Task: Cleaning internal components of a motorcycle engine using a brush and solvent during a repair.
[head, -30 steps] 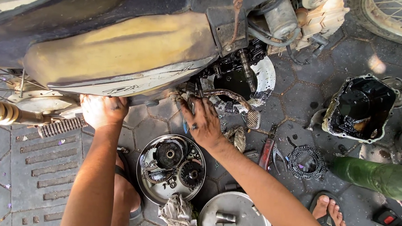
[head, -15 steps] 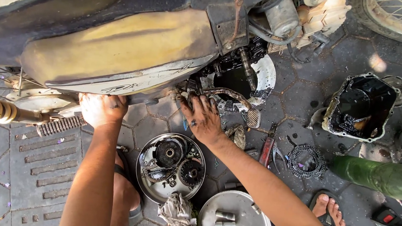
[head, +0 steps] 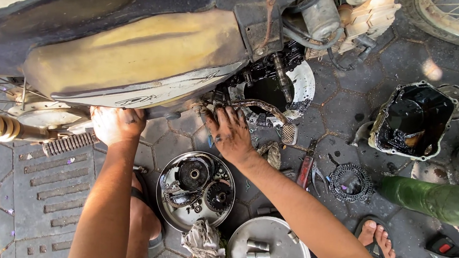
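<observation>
A motorcycle (head: 137, 58) stands over the paved ground with its engine side (head: 267, 86) opened, dark and oily. My left hand (head: 115, 125) presses against the underside of the bike near the ribbed footpeg (head: 69, 143). My right hand (head: 233, 134), greasy, reaches into the open engine by the brake pedal (head: 273, 116); its fingertips are hidden among the parts, so what they touch is unclear.
A metal bowl (head: 167, 208) with clutch parts lies below my hands, beside a rag (head: 202, 243) and a second bowl (head: 280, 256) with sockets. Pliers (head: 307, 169), a clutch plate ring (head: 350, 183), an oily engine cover (head: 413, 120), a green bottle (head: 434, 200) and my sandalled foot (head: 378, 239) lie right.
My right hand has shifted slightly at the engine opening. The left hand has stayed in place.
</observation>
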